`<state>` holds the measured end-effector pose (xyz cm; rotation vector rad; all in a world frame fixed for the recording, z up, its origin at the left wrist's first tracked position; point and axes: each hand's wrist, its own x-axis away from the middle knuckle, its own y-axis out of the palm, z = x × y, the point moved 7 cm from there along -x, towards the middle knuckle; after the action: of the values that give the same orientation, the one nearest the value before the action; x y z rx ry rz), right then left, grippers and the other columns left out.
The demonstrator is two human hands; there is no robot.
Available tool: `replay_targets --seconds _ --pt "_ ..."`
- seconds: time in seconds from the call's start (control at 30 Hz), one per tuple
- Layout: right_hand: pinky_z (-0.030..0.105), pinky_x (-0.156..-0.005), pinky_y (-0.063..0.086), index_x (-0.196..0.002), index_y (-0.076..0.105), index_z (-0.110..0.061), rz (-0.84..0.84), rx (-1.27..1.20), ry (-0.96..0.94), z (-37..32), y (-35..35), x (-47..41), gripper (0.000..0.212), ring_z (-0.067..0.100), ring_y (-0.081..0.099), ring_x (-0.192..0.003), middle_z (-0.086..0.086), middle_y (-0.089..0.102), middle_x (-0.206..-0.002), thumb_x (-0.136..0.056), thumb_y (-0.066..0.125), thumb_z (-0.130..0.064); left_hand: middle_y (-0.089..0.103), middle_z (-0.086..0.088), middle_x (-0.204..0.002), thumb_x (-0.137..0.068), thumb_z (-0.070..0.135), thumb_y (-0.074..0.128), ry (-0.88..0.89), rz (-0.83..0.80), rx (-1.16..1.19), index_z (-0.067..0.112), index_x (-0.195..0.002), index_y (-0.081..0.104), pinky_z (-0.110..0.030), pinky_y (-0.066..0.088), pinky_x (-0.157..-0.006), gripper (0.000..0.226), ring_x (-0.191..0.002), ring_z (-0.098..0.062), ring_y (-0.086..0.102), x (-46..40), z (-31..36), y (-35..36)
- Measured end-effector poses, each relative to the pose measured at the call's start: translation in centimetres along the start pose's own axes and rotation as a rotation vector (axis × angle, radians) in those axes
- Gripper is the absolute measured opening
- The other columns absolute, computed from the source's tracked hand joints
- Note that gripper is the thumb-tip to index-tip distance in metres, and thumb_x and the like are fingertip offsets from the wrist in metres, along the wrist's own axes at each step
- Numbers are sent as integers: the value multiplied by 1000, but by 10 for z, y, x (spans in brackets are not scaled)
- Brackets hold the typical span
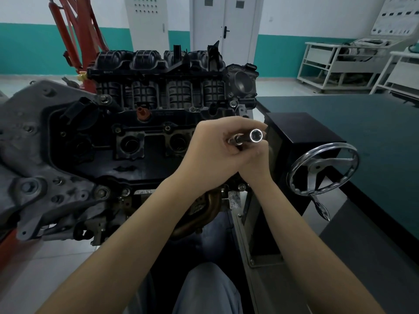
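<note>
While the left hand (210, 148) gripped the socket driver (249, 137) with curled fingers in front of the engine (140, 123), the right hand (257, 163) clasped it from beneath. Its chrome socket mouth shone, hollow and round.

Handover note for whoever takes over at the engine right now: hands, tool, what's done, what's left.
Left hand: grips the socket tool, whose open end points toward the camera.
Right hand: tucked under the left hand at the tool; its grip is hidden.
Tool: held in the air in front of the engine, not seated on any fastener.
Handwheel: to the right, untouched.
Done: nothing this view confirms.
Left: probably to seat the socket on the engine and turn it.
</note>
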<state>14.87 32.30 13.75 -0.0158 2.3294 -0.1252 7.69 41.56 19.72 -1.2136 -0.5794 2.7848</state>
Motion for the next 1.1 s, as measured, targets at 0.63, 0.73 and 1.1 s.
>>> replay_targets --seconds 0.63,0.73,1.1 --pt "7 -68 45 -83 62 -27 10 33 -45 4 -1 -1 10 -10 62 -77 -26 63 -73 -80 57 -19 73 -5 -96 -77 -1 76 8 106 19 5 -103 73 -30 56 -87 26 -93 -11 69 3 0 -6" --pt "8 -70 47 -84 63 -31 -15 49 -7 10 1 0 21 -10 62 -80 -26 64 -79 -84 58 -10 72 -7 -97 -79 -11 70 -12 -11 142 7 -108 69 -32 56 -89 34 -96 -15 70 3 0 -1" --pt "16 -67 49 -80 61 -27 -16 -22 6 11 1 0 12 -5 61 -74 -21 63 -77 -81 55 -17 73 -8 -98 -79 -9 71 -16 5 161 5 -107 70 -35 56 -89 32 -96 -15 70 3 -2 -2"
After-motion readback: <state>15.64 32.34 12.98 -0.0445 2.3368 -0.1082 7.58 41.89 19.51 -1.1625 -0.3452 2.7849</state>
